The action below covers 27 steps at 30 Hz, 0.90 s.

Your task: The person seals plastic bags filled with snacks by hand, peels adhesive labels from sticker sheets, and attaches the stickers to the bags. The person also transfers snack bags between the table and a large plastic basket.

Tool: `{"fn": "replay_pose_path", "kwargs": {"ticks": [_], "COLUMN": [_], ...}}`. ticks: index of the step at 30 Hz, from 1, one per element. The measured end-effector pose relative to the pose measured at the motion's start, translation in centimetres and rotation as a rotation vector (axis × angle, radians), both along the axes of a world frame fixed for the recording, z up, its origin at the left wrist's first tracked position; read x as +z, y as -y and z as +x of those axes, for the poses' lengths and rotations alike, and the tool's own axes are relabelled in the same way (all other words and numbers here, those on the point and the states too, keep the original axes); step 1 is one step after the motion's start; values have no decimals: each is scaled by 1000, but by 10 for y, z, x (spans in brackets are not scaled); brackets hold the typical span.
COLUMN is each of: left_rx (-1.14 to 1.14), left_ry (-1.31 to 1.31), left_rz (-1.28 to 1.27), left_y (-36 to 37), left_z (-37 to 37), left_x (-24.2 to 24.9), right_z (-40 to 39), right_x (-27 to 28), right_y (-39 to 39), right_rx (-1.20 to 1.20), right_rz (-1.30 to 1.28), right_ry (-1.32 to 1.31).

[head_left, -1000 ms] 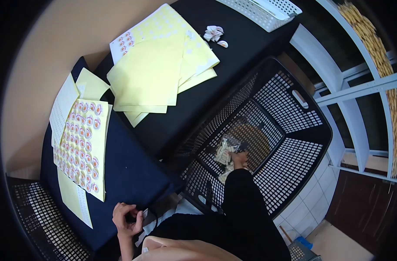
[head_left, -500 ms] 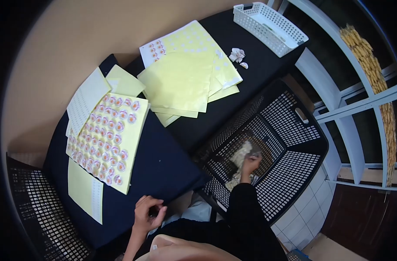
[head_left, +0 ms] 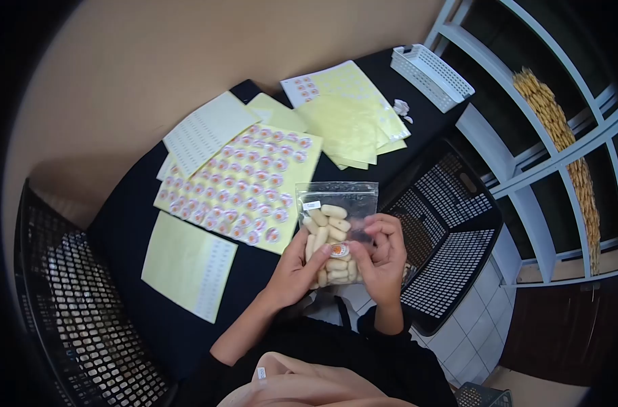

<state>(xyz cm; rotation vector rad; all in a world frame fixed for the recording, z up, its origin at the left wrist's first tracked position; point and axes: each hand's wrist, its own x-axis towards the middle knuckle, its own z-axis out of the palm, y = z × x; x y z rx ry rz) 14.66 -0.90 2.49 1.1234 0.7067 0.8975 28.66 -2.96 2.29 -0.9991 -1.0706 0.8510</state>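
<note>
A clear zip bag [head_left: 355, 192] of pale, finger-shaped pieces is held upright in front of me, at the table's near edge. My left hand [head_left: 293, 271] grips its left side, thumb across the front. On the other side, my right hand [head_left: 383, 261] grips the bag, its thumb beside a round orange-and-white sticker [head_left: 339, 250] low on the front. A small white label [head_left: 311, 205] is at the bag's upper left. Behind the bag lies a yellow sheet of round stickers [head_left: 237, 193], partly covered by a sheet with small print [head_left: 210, 129].
A black basket [head_left: 451, 261] stands at the right; another black basket [head_left: 95, 305] is at the left. More yellow backing sheets [head_left: 346, 125], crumpled white scraps [head_left: 401, 107] and a white basket [head_left: 432, 78] are on the dark table [head_left: 129, 203]. A shelf rack [head_left: 519, 197] rises at far right.
My right hand has come up out of the right basket with the bag. My left hand, earlier curled near the table edge, now grips the bag too. The view has shifted.
</note>
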Motion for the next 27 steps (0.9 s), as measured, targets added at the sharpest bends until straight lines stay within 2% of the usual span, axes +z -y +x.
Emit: {"fn": "replay_pose_path", "kwargs": {"ticks": [1, 3, 7, 13, 15, 16, 17, 18, 19, 20, 21, 22, 23, 24, 25, 26, 27], "left_rx": [43, 61, 105, 299, 332, 408, 482, 629, 688, 769, 850, 747, 935, 1054, 1073, 1108, 1221], "left_ry": [-4, -7, 8, -151, -189, -173, -155, -249, -212, -254, -298, 93, 19, -152, -126, -122, -91], "left_rz": [20, 48, 83, 285, 332, 264, 194, 175, 71, 35, -3, -81, -42, -17, -28, -28, -62], "left_y": [3, 6, 13, 8, 2, -2, -5, -9, -12, -14, -16, -17, -13, -8, -3, 5, 11], "left_z": [-9, -30, -48, -50, -47, -46, -45, -47, -52, -64, -83, -107, -102, -105, -115, -132, -137], "left_x": [1, -4, 0, 8, 6, 1, -5, -13, -15, -30, -53, -75, -56, -54, -51, -62, -64], "right_z": [-10, -24, -45, -42, -39, -35, -32, -22, -10, 9, 28, 56, 80, 113, 141, 170, 189], "right_x": [5, 16, 26, 23, 17, 14, 11, 13, 16, 15, 11, -1, -12, -34, -52, -74, -86], "right_y": [2, 8, 13, -5, -16, -22, -28, -36, -44, -57, -73, -96, -120, -147, -173, -200, -223], "right_rx": [11, -327, -226, -150, -49, 14, 94, 38, -16, -127, -201, -288, -386, -485, -519, -577, -598], "right_rz": [5, 83, 214, 381, 393, 421, 454, 462, 468, 432, 351, 308, 192, 138, 140, 149, 112], "right_ry": [4, 755, 993, 871, 813, 781, 630, 575, 519, 561, 450, 458, 279, 298, 245, 322, 321]}}
